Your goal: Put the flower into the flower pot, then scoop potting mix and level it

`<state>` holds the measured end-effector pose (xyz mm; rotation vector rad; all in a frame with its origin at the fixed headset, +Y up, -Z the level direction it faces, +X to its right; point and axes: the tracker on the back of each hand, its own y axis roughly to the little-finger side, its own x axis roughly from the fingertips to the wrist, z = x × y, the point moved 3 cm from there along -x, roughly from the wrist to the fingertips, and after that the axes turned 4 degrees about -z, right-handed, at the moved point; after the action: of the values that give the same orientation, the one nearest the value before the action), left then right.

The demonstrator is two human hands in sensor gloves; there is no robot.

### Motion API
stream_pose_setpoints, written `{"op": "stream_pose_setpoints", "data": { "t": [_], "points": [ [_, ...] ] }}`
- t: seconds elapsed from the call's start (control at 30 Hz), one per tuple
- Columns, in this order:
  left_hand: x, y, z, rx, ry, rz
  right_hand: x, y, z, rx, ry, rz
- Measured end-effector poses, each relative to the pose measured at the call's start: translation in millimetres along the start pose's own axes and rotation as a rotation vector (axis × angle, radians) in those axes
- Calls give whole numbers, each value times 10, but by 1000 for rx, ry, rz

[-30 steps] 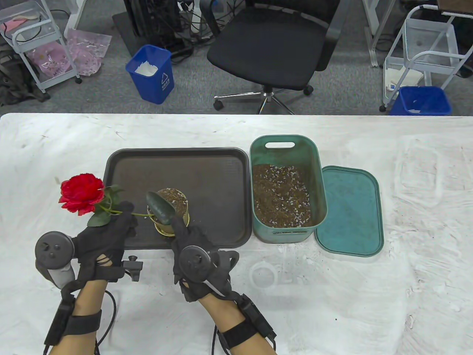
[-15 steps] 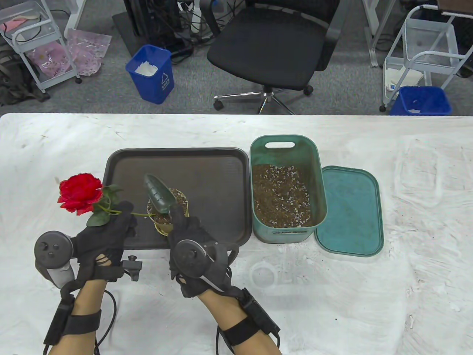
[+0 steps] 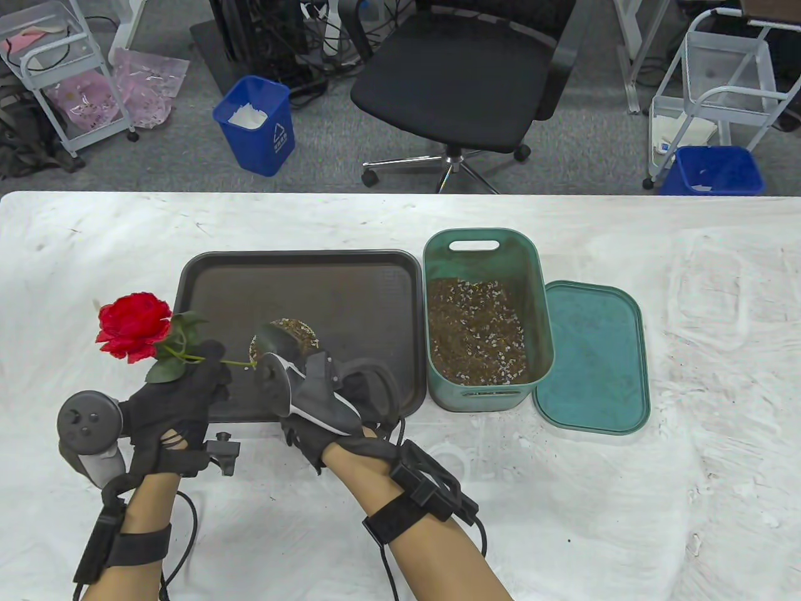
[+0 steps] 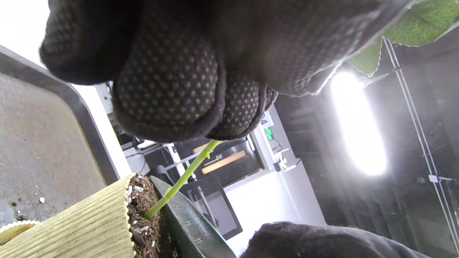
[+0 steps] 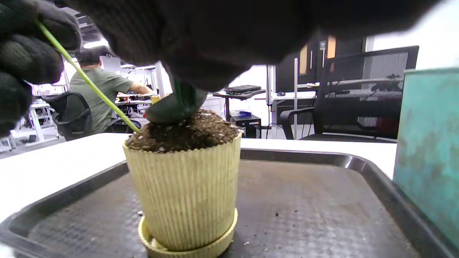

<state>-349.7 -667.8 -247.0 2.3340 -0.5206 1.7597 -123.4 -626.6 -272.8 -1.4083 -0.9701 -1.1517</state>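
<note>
**Trowel Meets Soil as Rose Is Held in Place**

A gloved left hand (image 3: pixel 178 391) pinches the thin green stem of a red artificial rose (image 3: pixel 133 325), its fingertips (image 4: pixel 168 89) curled round the stem just above the ribbed, pale-yellow plastic flower pot (image 5: pixel 184 193). The stem runs slantwise from those fingers down and to their right, its foot buried in the pot's heaped dark potting mix (image 5: pixel 186 134); the bloom leans out beyond the hand's far-left side. The right hand (image 3: pixel 325 407), nearer the pot and directly behind it, grips the handle of a dark green plastic trowel (image 5: pixel 175 104), whose rounded blade rests flat on the crown of the mix, right beside the stem's entry point. The pot stands in its saucer on a dark brown tray (image 3: pixel 350 282) on the white-covered desk (image 3: pixel 688 438). Farther off the right hand's outer side sits a teal bin of potting mix (image 3: pixel 485 325), its lid (image 3: pixel 591 357) alongside. The flower looks planted and the pot full; levelling appears to be the step in hand, and the blade's sweep must keep clear of the slanting stem.
</note>
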Motion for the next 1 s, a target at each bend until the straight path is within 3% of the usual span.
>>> {"op": "stream_pose_setpoints", "data": {
  "t": [0.2,0.33,0.53,0.63,0.77,1.0],
  "points": [
    [-6,6,-6,-1,-1,0,-56,102,152,-108,38,-20],
    [-6,5,-7,-2,-2,-2,-82,187,4,-126,-61,-57],
    [-10,7,-8,-5,-3,1,-55,284,-17,-237,-46,-72],
    [-11,8,-11,-5,-4,-1,-42,403,52,-332,55,-110],
    [-12,10,-10,-4,-4,-2,-13,458,-152,-345,-45,-130],
    [-11,11,-11,-6,-4,1,146,535,-207,-488,34,-140]
  ]
}}
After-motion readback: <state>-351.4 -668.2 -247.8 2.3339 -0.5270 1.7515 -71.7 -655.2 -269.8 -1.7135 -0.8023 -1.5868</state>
